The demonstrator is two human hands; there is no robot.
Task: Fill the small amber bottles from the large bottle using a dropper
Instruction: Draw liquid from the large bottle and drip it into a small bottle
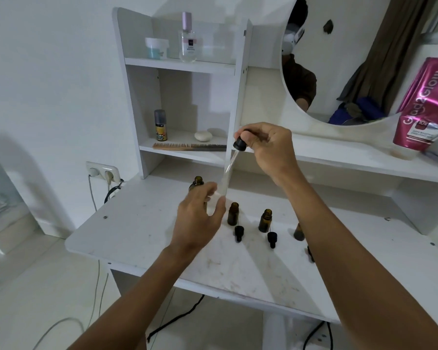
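The right hand (263,147) pinches the dropper (239,144) by its black rubber top, up and right of the large bottle (198,181). Its thin glass tube looks light, stiff and fragile, so the ribbed collar is the safer hold. The left hand (200,218) is blurred in front of the large bottle, and I cannot tell if it grips. 3 small amber bottles (233,213) stand open to the right of it.

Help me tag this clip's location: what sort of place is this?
Probably a bedroom dressing corner: a white vanity table with a round mirror, and shelves holding a perfume bottle and a comb.
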